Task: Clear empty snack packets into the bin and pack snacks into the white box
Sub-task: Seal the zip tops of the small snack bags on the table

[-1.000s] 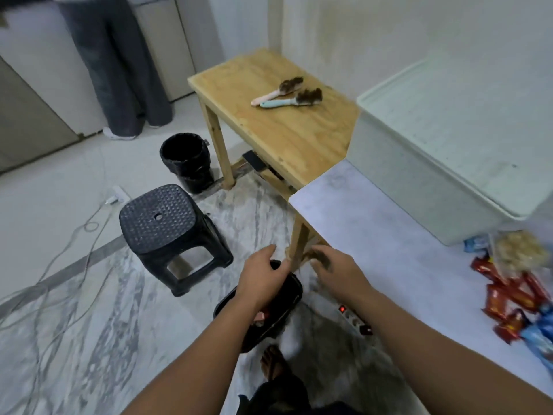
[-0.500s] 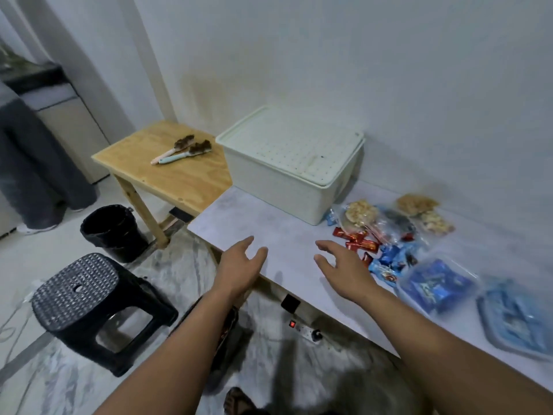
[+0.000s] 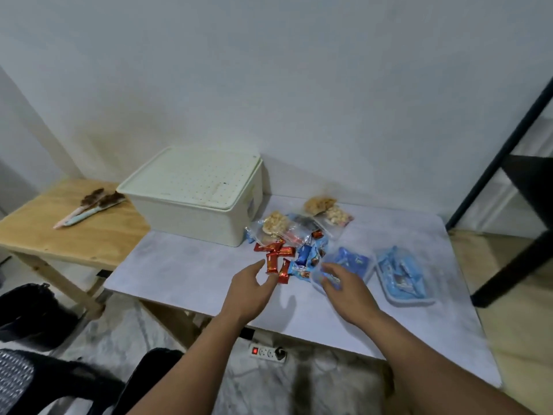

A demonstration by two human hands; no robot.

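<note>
The white box (image 3: 194, 205) stands with its lid on at the back left of the grey table (image 3: 191, 280). To its right lies a pile of snacks: red packets (image 3: 276, 257), small blue packets (image 3: 308, 259), clear bags of crackers (image 3: 273, 224) and larger blue packs (image 3: 399, 274). My left hand (image 3: 250, 290) hovers open just in front of the red packets and holds nothing. My right hand (image 3: 344, 290) is open with spread fingers, its fingertips over a clear blue pack (image 3: 351, 260). A black bin (image 3: 27, 313) sits on the floor at the left.
A wooden side table (image 3: 68, 232) with two brushes (image 3: 89, 206) adjoins the grey table on the left. A black stool (image 3: 18, 381) stands at the lower left. A power strip (image 3: 267, 353) lies on the floor under the table. A black frame (image 3: 508, 145) rises at the right.
My view swung from the floor and bin up to the table. Both hands rose from a black bin at floor level and moved forward over the table to the snack pile.
</note>
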